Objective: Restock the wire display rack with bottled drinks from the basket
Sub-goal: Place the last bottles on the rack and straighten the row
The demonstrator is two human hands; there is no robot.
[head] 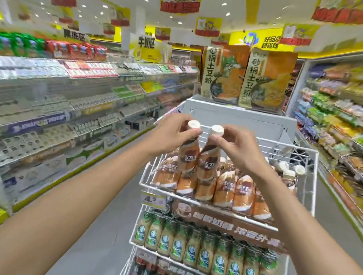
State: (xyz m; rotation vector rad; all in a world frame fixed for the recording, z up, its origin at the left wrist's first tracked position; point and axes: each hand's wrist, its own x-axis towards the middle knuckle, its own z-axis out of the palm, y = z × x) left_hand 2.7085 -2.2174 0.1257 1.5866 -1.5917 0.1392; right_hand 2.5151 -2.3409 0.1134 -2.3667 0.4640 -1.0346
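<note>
A white wire display rack (pixel 297 219) stands in the aisle in front of me. Its top tier holds several brown Nescafe coffee bottles (pixel 243 194). My left hand (pixel 173 134) grips one brown bottle (pixel 188 156) by its neck, just under the white cap. My right hand (pixel 236 146) grips a second brown bottle (pixel 207 162) the same way. Both bottles hang side by side above the front left of the top tier. The tier below carries a row of green-labelled bottles (pixel 206 252). No basket is in view.
Long shelves of packaged goods (pixel 51 110) run along the left of the aisle, and stocked shelves (pixel 344 136) line the right. Behind the rack stands a white cabinet (pixel 240 121) with two large orange noodle packs (pixel 245 74) on top. Grey floor (pixel 103 230) lies left of the rack.
</note>
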